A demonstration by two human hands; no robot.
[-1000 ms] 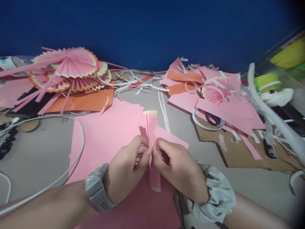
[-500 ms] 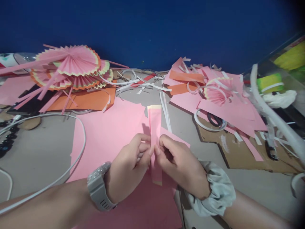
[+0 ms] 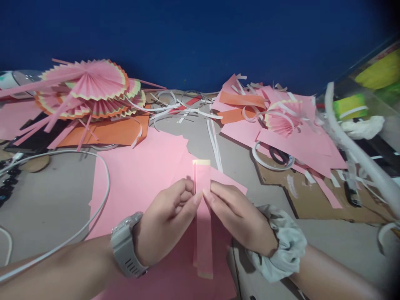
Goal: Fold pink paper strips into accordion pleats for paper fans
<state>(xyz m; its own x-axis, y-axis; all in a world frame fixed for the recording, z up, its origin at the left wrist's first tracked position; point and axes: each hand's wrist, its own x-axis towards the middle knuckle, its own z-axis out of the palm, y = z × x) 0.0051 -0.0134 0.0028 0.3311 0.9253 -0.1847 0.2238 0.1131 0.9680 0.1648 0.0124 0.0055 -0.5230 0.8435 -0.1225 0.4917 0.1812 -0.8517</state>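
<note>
Backdrop: dark blue wall (image 3: 200,37) behind a grey bench (image 3: 46,208) littered with cut paper.
Left hand: left hand (image 3: 165,225) curled closed, thumb and fingertips pinching the left edge of the folded strip (image 3: 203,233); grey watch (image 3: 126,246) on the wrist.
Right hand: right hand (image 3: 240,216) closed the same way, pinching the strip's right edge, fingertips almost meeting the left ones; grey scrunchie (image 3: 281,246) on the wrist.
Strip: pink, narrow, pleated lengthwise, with a cream band at each end. It is gripped nearer its far end, which pokes out past the fingers. The near end hangs toward the person over the pink sheet (image 3: 140,175).
Sheet: large, flat on mid bench, under both hands, far edge ragged.
Far left: stack of round pleated fans (image 3: 90,85), pink with cream and orange rims, loose pink slivers across them, orange paper (image 3: 109,131) just in front.
Left: white cable (image 3: 93,208) curving over the bench and touching the sheet's left edge.
Far middle: tangle of white strips (image 3: 175,108).
Far right: pile of pink scraps (image 3: 281,121) partly on brown cardboard (image 3: 312,196), tape roll (image 3: 268,156) at the pile's near edge.
Right edge: white tube (image 3: 353,146) slanting across, blurred.
</note>
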